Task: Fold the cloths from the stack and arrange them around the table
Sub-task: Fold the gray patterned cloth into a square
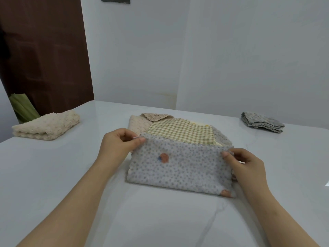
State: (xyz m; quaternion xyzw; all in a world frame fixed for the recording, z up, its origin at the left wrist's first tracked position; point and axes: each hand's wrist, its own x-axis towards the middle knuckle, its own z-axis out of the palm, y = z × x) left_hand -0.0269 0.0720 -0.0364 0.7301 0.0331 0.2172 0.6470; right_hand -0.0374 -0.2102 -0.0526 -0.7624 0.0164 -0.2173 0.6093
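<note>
A grey dotted cloth (pixel 179 168) with small orange motifs lies folded in half on the white table (pixel 53 175), in front of me. My left hand (pixel 121 145) pinches its upper left corner and my right hand (pixel 243 163) pinches its upper right corner. Behind it sits the stack of cloths (pixel 179 130), topped by a yellow-green checked cloth, with beige and grey ones showing at the edges. A folded cream cloth (pixel 48 126) rests at the far left of the table. A folded grey cloth (pixel 262 122) rests at the far right.
White walls stand close behind the table's far edge. A dark brown door (pixel 44 50) is at the back left, with a green object (pixel 23 107) leaning beside it below table height.
</note>
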